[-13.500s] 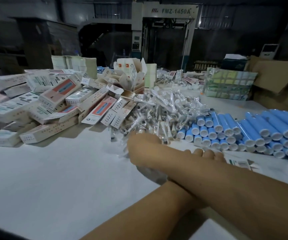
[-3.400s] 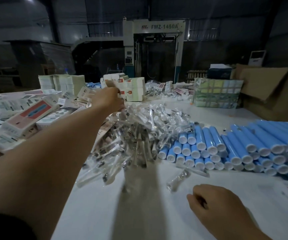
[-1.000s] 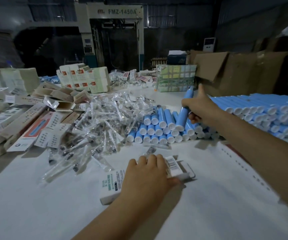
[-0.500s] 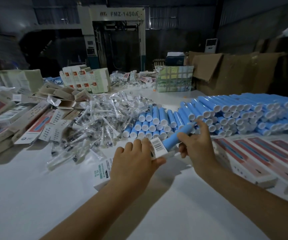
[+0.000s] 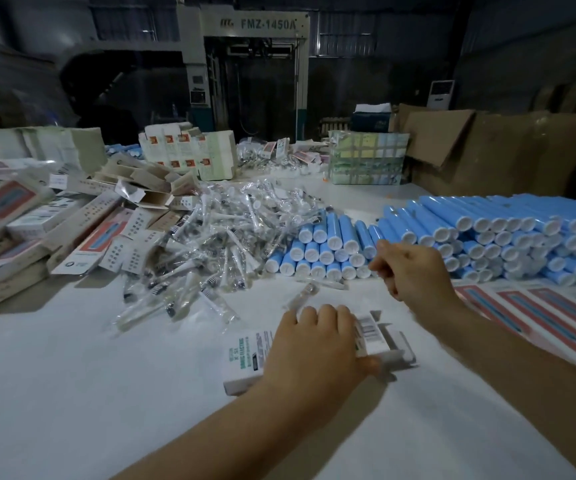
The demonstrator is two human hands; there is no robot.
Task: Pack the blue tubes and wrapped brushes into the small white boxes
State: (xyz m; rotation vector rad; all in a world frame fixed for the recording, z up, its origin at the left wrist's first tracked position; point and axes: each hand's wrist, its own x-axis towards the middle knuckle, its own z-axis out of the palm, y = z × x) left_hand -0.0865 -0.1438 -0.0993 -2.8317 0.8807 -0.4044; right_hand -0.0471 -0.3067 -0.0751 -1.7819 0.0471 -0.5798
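Left hand (image 5: 317, 344) laid over a small white box (image 5: 317, 351) lying flat on the white table (image 5: 89, 393) in the near centre, fingers curled over its far edge and thumb at its near side, so that the box is grasped; the box's open end, with a barcode label, points right. Right hand (image 5: 414, 271) raised just beyond and to the right of the box, apart from it, fingers loosely curled with thumb and forefinger drawn together; whether anything is pinched between them cannot be told. Loose wrapped brush (image 5: 302, 294) on the table just beyond the left hand's fingertips. Heap of wrapped brushes (image 5: 217, 233) in clear sleeves, centre-left, farther off. Stacked blue tubes (image 5: 321, 247) with white end caps directly right of the heap, and a larger stack of blue tubes (image 5: 508, 233) extending to the right edge. Flat printed cartons (image 5: 535, 313) with red and blue panels at the near right, in front of the larger stack. Pile of folded and open small boxes (image 5: 82, 216) at the left. Block of upright white boxes (image 5: 189, 154) at the far centre; brown cardboard carton (image 5: 487, 150) at the far right; machine marked FMZ-1450A (image 5: 255, 64) in the dark background.
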